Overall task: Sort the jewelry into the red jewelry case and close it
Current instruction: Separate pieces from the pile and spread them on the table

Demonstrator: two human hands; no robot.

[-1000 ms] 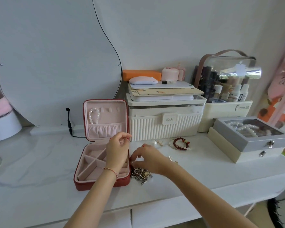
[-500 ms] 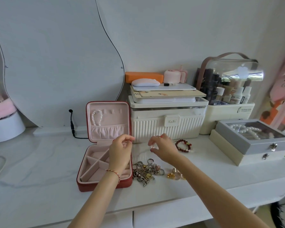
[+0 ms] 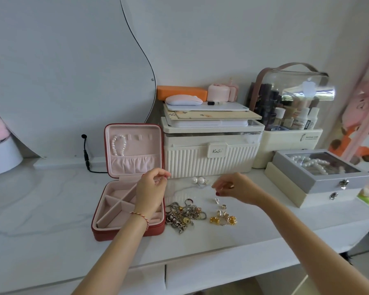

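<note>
The red jewelry case [image 3: 126,233] lies open on the white table, its pink compartments bare where I can see them. A pearl bracelet [image 3: 118,145] hangs in the upright lid. My left hand [image 3: 151,189] hovers over the case's right edge, fingertips pinched. My right hand [image 3: 234,187] is further right, also pinched. A very thin chain [image 3: 192,188] seems stretched between them, though it is faint. A pile of silver jewelry [image 3: 183,213], gold rings [image 3: 223,219] and two pearl earrings [image 3: 197,180] lie on the table.
A white ribbed box [image 3: 211,160] stands right behind the hands. A grey glass-lid box [image 3: 320,175] with pearls sits at the right, a clear cosmetics case [image 3: 290,99] behind it. A black cable [image 3: 86,160] lies left of the case lid.
My hands were together by the case's right edge and have drawn apart, the right one moving right. It now hides the red bead bracelet. The silver pile and gold rings have come into view.
</note>
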